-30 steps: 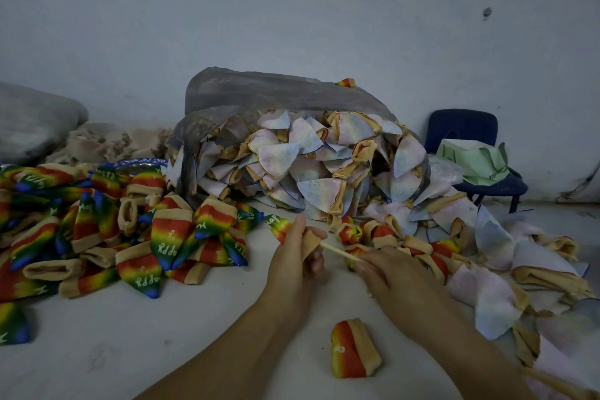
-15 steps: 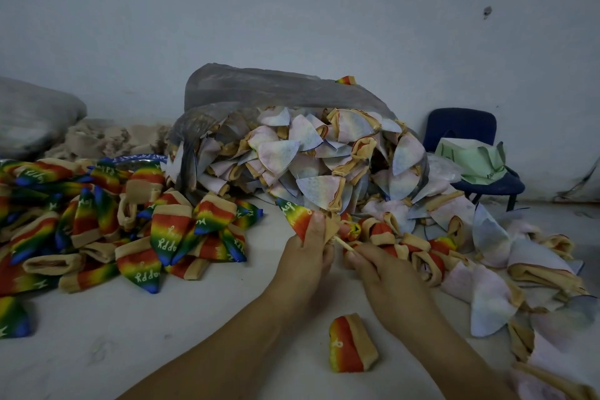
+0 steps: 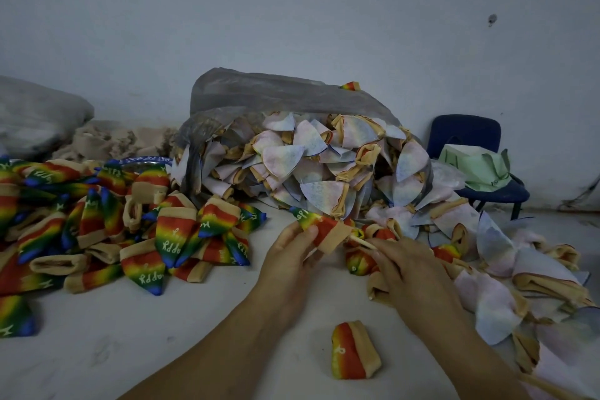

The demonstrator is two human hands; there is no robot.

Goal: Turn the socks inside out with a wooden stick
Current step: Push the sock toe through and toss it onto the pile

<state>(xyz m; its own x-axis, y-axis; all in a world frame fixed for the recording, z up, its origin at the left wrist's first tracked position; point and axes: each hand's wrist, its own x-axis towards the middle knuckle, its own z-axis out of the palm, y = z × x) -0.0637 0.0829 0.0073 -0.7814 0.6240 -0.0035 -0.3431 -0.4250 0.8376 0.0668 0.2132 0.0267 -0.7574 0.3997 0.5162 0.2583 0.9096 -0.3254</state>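
Note:
My left hand (image 3: 289, 256) grips a rainbow sock (image 3: 319, 226) with a tan cuff, its pointed toe aimed up and left. A thin wooden stick (image 3: 358, 240) enters the sock's cuff from the right, pinched by the fingers of my right hand (image 3: 412, 273). The stick's far end is hidden inside the sock. A pile of pale inside-out socks (image 3: 311, 169) spills from a grey plastic bag (image 3: 279, 97) behind my hands. Finished rainbow socks (image 3: 136, 230) lie heaped on the left.
One folded rainbow sock (image 3: 354, 354) lies alone on the white surface (image 3: 136, 341) near me. More pale socks (image 3: 506, 276) spread to the right. A blue chair (image 3: 467, 146) carrying a green bag (image 3: 477, 169) stands at the back right. Another stick (image 3: 552, 388) pokes in at the lower right corner.
The sock has unrolled along the stick: more rainbow side and the tan cuff show now. My hands have drawn closer together, and less of the stick is exposed.

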